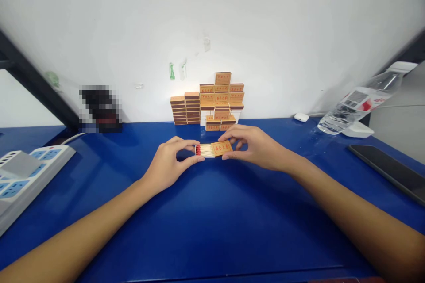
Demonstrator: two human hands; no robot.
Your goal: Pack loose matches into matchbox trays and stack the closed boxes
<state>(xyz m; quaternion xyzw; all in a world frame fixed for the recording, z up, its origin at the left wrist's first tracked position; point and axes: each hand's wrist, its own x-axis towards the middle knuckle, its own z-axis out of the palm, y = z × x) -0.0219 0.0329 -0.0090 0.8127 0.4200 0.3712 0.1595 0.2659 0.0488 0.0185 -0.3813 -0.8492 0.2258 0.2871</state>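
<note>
My left hand (169,162) pinches the left end of a white matchbox tray (209,156), in which red-headed matches (206,149) lie. My right hand (254,147) grips the orange matchbox sleeve (222,148) between thumb and fingers. The tray sticks out of the left side of the sleeve, its match heads toward my left hand. Just behind the hands, several matchboxes (221,97) are stacked in a stepped pile against the wall, with two columns of flat boxes (185,109) on its left.
On the left lie a white power strip (49,172) and a blurred dark object (102,108). A plastic bottle (361,99) leans at the right, near a white earphone case (301,117) and a dark phone (388,170). All stand on the blue table (212,230).
</note>
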